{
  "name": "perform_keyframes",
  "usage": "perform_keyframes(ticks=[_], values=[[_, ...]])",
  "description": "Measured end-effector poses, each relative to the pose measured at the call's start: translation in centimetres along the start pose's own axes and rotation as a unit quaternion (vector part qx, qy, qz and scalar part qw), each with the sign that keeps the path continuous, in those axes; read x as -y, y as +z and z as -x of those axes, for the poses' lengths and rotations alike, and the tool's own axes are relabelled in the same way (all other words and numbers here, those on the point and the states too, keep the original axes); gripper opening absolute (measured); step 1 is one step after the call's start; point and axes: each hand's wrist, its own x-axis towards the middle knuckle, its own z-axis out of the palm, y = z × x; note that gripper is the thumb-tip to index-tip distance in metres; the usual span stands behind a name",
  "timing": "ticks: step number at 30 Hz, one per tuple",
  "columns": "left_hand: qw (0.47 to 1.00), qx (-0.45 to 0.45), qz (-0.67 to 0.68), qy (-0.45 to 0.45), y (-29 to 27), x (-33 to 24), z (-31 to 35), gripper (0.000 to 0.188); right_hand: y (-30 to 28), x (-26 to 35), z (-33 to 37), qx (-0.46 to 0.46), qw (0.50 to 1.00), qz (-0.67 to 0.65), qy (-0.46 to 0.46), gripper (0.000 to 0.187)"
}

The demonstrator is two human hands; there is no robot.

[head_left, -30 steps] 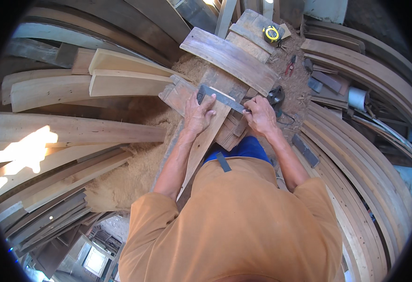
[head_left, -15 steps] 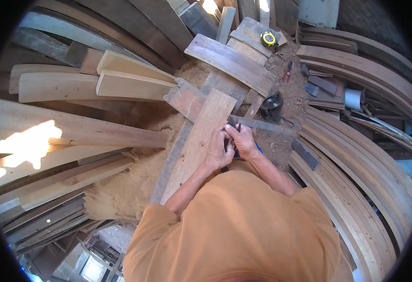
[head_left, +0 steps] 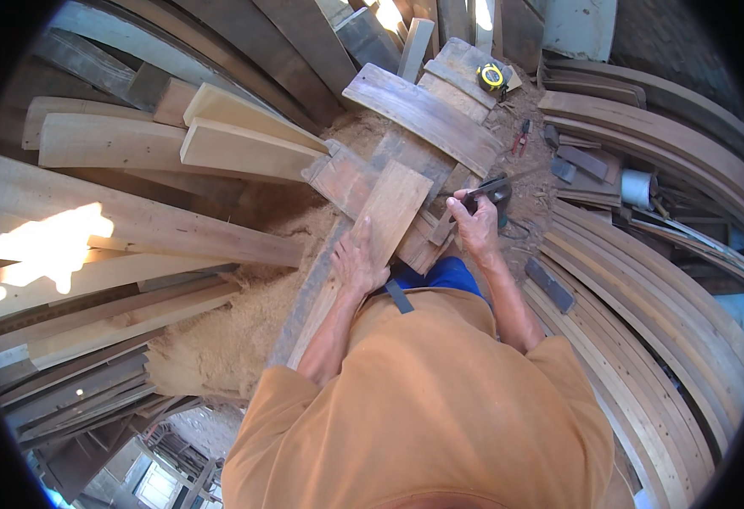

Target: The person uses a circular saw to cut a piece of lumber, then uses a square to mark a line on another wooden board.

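My left hand [head_left: 359, 263] lies on a long light-brown board [head_left: 399, 199], fingers stretched across its face. Close to that hand's wrist, a short dark grey strip [head_left: 399, 297] sits against my shirt; what it belongs to is hidden. To the right of the board, my right hand [head_left: 476, 227] is raised, its fingers closed on a dark tool with a thin straight blade [head_left: 525, 176] that points right; its exact kind is unclear. Just behind that hand is a black and green power tool [head_left: 502, 204], partly covered.
A weathered plank [head_left: 423, 119] crosses the bench beyond the board. A yellow tape measure [head_left: 491, 78] and red-handled pliers [head_left: 521, 138] are at the far right. Stacked boards [head_left: 134, 212] crowd the left, curved-looking stacks [head_left: 643, 297] the right. Sawdust [head_left: 210, 339] heaps beside the bench.
My hands were together over the board's right edge. The left has moved left and flattened onto the board; the right has moved right and up with the thin-bladed tool.
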Motion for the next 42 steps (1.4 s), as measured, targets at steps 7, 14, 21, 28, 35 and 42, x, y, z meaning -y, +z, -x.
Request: perform_keyframes(ticks=[7, 14, 21, 28, 35, 42], values=[[0.958, 0.116, 0.226, 0.131, -0.2, 4.2, -1.0, 0.142, -0.9, 3.2, -0.3, -0.085, 0.95, 0.211, -0.214, 0.026], [0.852, 0.226, 0.449, 0.148, -0.2, 6.5, -4.0, 0.14, -2.4, 1.3, -1.0, -0.079, 0.982, 0.112, -0.127, 0.02], [0.821, 0.228, 0.519, 0.065, -1.3, 6.0, -4.0, 0.115, 0.0, 2.4, -1.1, -0.075, 0.984, 0.064, -0.151, 0.021], [0.858, 0.215, 0.459, 0.09, 0.2, 8.0, -3.9, 0.086, 1.1, 5.4, -2.2, -0.062, 0.987, 0.041, -0.144, 0.022], [0.941, 0.032, 0.249, 0.225, -4.4, 1.2, -4.2, 0.105, -0.3, 0.9, -3.6, -0.062, 0.995, -0.001, -0.077, 0.017], [0.951, -0.026, 0.128, 0.28, -6.7, -7.0, -10.3, 0.092, -0.4, 0.7, -2.6, -0.047, 0.99, -0.128, -0.032, 0.013]])
